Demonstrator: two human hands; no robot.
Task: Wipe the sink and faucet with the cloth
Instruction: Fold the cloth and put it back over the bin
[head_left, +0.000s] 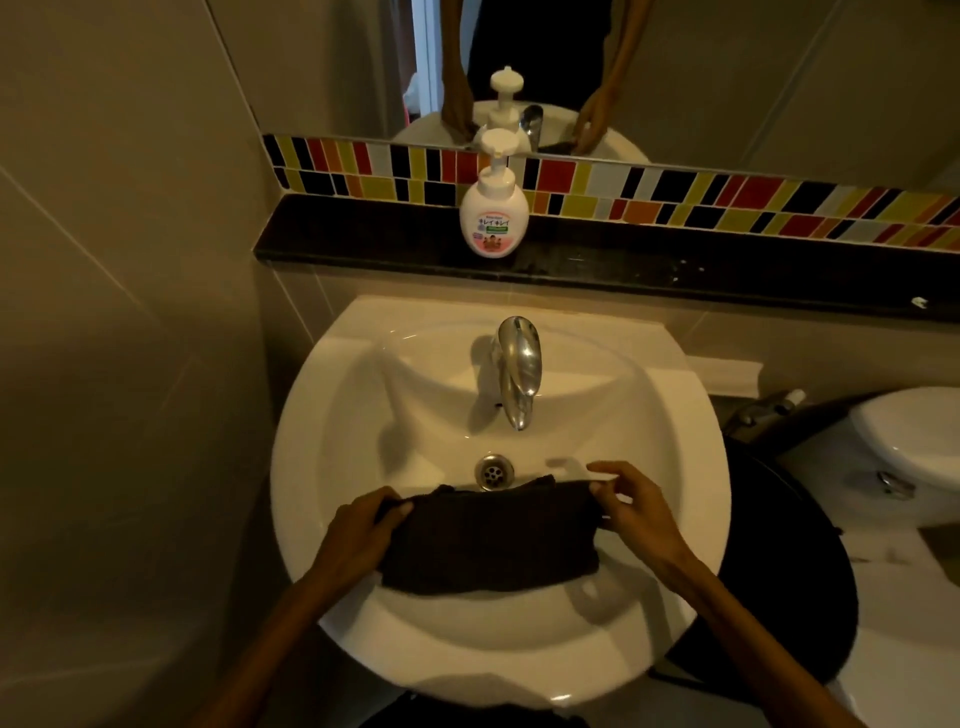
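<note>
A round white sink (332, 415) fills the middle of the view, with a metal drain (493, 471) at its bottom. A chrome faucet (519, 369) stands at the back and points toward me. A dark folded cloth (488, 540) is stretched flat over the near half of the basin. My left hand (358, 530) grips the cloth's left end. My right hand (636, 506) pinches its upper right corner between thumb and fingers.
A white pump soap bottle (493, 208) stands on a black ledge (675, 265) behind the sink, below coloured tiles and a mirror. A toilet (914, 436) and a dark round bin (779, 545) sit to the right. A tiled wall stands at left.
</note>
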